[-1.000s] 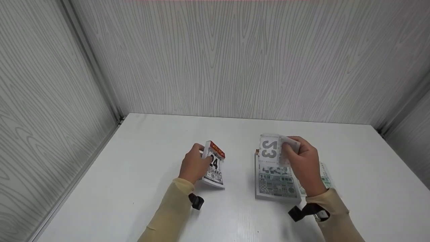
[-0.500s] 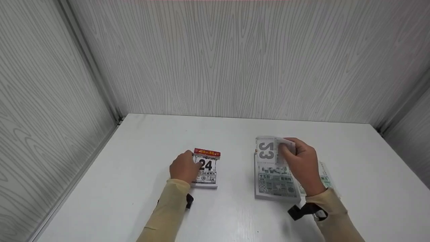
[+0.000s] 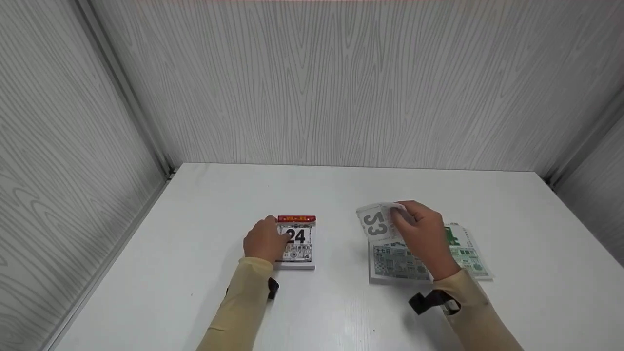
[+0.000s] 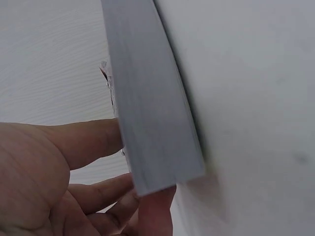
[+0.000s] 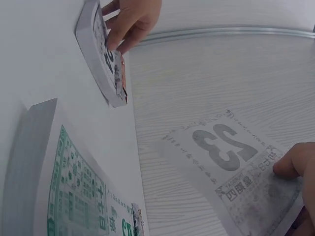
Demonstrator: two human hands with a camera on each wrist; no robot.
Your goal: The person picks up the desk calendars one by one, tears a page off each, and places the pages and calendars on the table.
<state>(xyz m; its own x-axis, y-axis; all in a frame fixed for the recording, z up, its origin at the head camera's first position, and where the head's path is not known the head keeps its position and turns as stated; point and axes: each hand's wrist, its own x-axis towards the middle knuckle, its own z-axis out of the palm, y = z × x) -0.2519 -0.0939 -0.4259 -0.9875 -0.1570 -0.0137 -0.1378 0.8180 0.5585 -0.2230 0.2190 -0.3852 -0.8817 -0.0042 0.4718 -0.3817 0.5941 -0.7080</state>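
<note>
On the left half of the table, a small tear-off calendar with a red header and a black 24 faces up. My left hand grips its left side, thumb over the face; in the left wrist view the fingers curl at the edge of the thick page block. My right hand pinches a thin calendar page between thumb and fingers. A 23 shows reversed through this page in the head view. Below it lies a larger, thick tear-off calendar with green print, partly hidden by page and hand.
A green-printed sheet lies to the right of the larger calendar, partly behind the right forearm. The white table is bounded by wood-grain panels at the back and both sides.
My left hand has lowered the tilted small calendar and shifted it left, so it lies flat. My right hand has moved the page leftward over the larger calendar, uncovering more of the green-printed sheet.
</note>
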